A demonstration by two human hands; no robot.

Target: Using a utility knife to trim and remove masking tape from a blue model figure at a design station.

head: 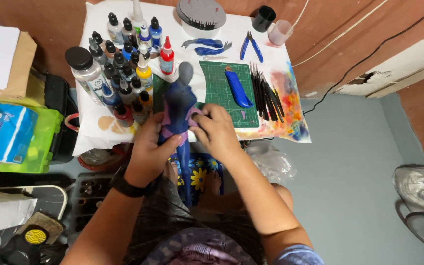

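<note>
White tabletop: blue figurine upright, head away.

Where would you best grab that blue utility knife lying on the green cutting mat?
Probably around the middle of the blue utility knife, coming straight down from above. It lies flat on the green cutting mat, long and narrow, with bare mat on its left side; the row of black tools crowds its right, so pinch across its width.

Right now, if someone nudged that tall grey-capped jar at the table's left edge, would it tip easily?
Probably somewhat: the jar is tall and narrow, so likely top-heavy. It stands close to the table edge, so a shove outward might drop it. The paint bottles crowded beside it would likely stop it the other way.
</note>
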